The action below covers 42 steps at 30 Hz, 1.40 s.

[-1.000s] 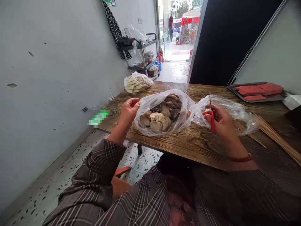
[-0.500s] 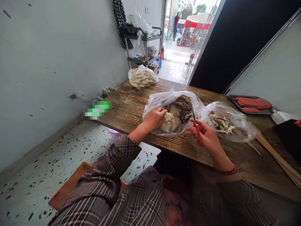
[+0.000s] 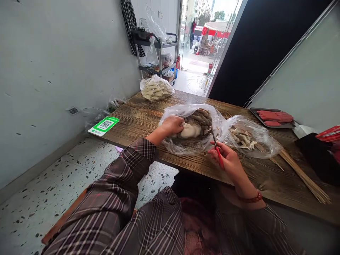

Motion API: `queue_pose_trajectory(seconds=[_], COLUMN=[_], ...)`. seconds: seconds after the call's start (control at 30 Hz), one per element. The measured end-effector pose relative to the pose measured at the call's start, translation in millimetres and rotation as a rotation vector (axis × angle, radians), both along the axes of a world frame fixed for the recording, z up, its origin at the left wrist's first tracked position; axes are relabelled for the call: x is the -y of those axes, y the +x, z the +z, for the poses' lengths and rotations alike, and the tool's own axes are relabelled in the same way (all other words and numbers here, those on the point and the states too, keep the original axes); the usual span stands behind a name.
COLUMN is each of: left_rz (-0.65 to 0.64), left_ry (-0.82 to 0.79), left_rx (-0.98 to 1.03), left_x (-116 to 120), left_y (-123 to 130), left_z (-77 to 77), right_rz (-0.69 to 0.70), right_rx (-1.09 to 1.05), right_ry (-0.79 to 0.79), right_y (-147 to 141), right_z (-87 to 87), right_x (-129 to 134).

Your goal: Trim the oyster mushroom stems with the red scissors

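My left hand is closed on a pale clump of oyster mushrooms, its fingertips curled at the clump's left edge. The clump lies in an open clear plastic bag, with darker grey-brown mushrooms behind it. In my right hand is a pair of red-handled scissors, blades pointing up and away beside the bag's right side. Just right of that, a second clear bag holds cut mushroom pieces.
Thin wooden skewers lie at the right of the wooden table. A black tray of red meat and a black box stand there too. A bag of pale food sits at the far left, a green-framed QR card nearer.
My left hand has curled more tightly, and the pale clump now sits lifted or turned nearer the bag's middle. The right hand still holds the scissors. The whole view has shifted slightly.
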<state>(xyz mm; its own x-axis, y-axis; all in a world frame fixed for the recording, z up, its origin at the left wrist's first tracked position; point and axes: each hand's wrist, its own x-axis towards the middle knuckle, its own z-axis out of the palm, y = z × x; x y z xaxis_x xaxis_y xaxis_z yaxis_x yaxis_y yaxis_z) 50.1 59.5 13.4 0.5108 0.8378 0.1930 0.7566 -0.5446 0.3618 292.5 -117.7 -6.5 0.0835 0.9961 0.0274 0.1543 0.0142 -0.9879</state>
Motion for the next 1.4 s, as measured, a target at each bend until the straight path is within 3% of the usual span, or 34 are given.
queue_pose_trajectory(seconds=[0.07, 0.17, 0.43, 0.57, 0.67, 0.9, 1.07, 1.13, 1.4], left_rz=[0.055, -0.009, -0.185, -0.198, -0.195, -0.048, 0.042, 0.05, 0.149], left_ry=[-0.015, -0.05, -0.133, -0.138, -0.098, -0.146, -0.405, -0.468, -0.195], left_rx=[0.092, 0.151, -0.252, -0.371, -0.337, 0.21, 0.846, 1.012, 1.265], left_x=[-5.6, -11.8, -14.3, -9.9, -3.5, 5.2, 11.5, 14.0, 11.6], left_y=[-1.0, -1.2, 7.4, 14.4, 15.3, 9.0, 8.9, 11.0, 23.0], left_z=[1.2, 1.9, 10.2, 11.6, 11.3, 24.6, 36.5, 39.9, 56.0], right_rz=[-0.006, -0.018, -0.027, -0.042, -0.032, -0.013, -0.028, -0.031, -0.028], right_rx=[-0.019, -0.035, -0.136, -0.17, -0.169, -0.192, -0.21, -0.216, -0.163], right_ry=[-0.006, -0.005, 0.071, 0.094, 0.079, 0.075, 0.073, 0.075, 0.097], right_y=[2.6, 6.0, 8.1, 7.7, 6.5, 6.8, 8.1, 7.9, 6.9], right_z=[-2.0, -10.5, -42.5, -45.2, -42.8, -38.6, -41.7, -43.1, -48.1], right_x=[1.4, 2.0, 7.7, 9.7, 9.9, 11.1, 11.2, 10.9, 11.3])
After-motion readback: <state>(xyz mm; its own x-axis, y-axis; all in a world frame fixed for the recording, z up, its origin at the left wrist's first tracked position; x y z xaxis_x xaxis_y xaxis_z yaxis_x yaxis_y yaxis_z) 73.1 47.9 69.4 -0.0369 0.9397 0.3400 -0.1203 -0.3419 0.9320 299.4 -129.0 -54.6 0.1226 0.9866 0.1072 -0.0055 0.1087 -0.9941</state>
